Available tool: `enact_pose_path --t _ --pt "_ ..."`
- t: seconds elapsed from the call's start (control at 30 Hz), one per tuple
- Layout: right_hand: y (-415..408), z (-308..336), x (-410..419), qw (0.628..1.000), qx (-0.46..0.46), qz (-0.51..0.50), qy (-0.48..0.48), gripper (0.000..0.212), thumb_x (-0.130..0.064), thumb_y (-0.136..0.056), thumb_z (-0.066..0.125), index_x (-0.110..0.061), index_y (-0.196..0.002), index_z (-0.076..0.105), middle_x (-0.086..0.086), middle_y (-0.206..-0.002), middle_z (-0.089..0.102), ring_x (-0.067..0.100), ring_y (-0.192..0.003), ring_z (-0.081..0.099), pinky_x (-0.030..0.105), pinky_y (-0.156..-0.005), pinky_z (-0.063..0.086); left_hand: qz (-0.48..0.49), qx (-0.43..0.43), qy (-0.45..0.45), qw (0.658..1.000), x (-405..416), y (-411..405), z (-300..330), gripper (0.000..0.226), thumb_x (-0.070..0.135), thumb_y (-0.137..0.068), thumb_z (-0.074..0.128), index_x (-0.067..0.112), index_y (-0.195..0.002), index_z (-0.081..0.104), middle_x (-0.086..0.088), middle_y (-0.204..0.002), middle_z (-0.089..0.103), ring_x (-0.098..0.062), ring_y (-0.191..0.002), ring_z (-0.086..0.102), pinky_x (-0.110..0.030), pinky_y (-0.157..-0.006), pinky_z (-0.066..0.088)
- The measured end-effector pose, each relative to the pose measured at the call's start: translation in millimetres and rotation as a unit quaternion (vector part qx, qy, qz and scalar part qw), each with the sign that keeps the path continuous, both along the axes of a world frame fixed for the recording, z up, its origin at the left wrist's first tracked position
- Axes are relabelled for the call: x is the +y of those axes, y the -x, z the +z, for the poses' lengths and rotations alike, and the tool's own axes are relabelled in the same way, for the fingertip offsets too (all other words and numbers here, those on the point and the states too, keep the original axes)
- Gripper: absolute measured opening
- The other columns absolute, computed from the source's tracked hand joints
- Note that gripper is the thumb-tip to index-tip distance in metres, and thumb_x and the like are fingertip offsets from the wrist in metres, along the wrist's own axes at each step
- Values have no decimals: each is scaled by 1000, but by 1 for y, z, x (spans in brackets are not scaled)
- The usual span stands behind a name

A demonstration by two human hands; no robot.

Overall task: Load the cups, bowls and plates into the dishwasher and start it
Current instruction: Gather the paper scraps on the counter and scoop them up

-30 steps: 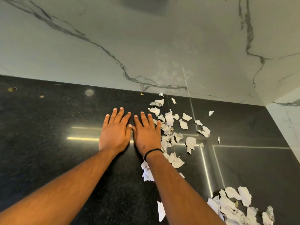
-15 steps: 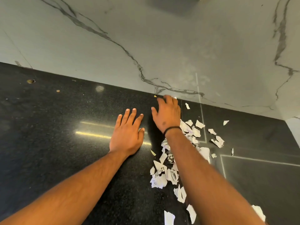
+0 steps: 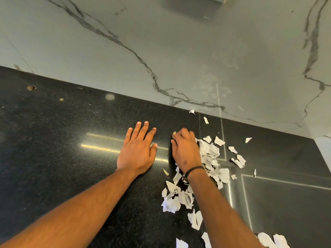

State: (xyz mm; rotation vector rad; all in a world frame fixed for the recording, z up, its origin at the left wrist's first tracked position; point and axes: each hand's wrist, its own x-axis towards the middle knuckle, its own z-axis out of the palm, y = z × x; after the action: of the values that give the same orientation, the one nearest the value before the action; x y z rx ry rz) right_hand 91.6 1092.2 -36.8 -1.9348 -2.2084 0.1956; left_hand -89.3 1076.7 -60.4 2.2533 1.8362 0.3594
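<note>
Black countertop (image 3: 53, 140); right hand (image 3: 186, 151) hides paper scraps (image 3: 209, 151) beneath.

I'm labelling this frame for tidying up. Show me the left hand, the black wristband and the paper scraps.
left hand (image 3: 137, 153), head view, on the back of the hand.
black wristband (image 3: 194, 169), head view, on the band across the right wrist.
paper scraps (image 3: 208, 149), head view, on a white scrap beside the right hand.
</note>
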Motion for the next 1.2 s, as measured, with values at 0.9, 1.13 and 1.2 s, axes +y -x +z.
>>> enact_pose_path --t 0.9,1.13,1.2 --pt "-24 9 28 998 -8 -69 7 25 -22 -101 49 -7 -100 69 7 -109 55 23 -101 49 35 -91 49 -4 8 8 1000 1 0 0 63 49 -100 23 25 -158 27 -5 -168 16 -24 -156 5 -47 -127 9" --pt "-21 24 -44 996 38 -45 61 24 -25 -99 54 -11 -84 67 3 -95 57 20 -92 53 36 -82 51 -138 32 -18 990 1 -4 3 62 53 -102 28 24 -156 34 -6 -165 26 -23 -155 11 -43 -127 11" --pt "-30 33 -30 994 80 -64 30 21 -27 -98 58 -13 -85 67 3 -95 59 18 -91 54 36 -83 51 -195 50 -7 980 4 -6 5 65 60 -101 24 29 -158 28 -4 -167 18 -21 -156 6 -41 -127 8"
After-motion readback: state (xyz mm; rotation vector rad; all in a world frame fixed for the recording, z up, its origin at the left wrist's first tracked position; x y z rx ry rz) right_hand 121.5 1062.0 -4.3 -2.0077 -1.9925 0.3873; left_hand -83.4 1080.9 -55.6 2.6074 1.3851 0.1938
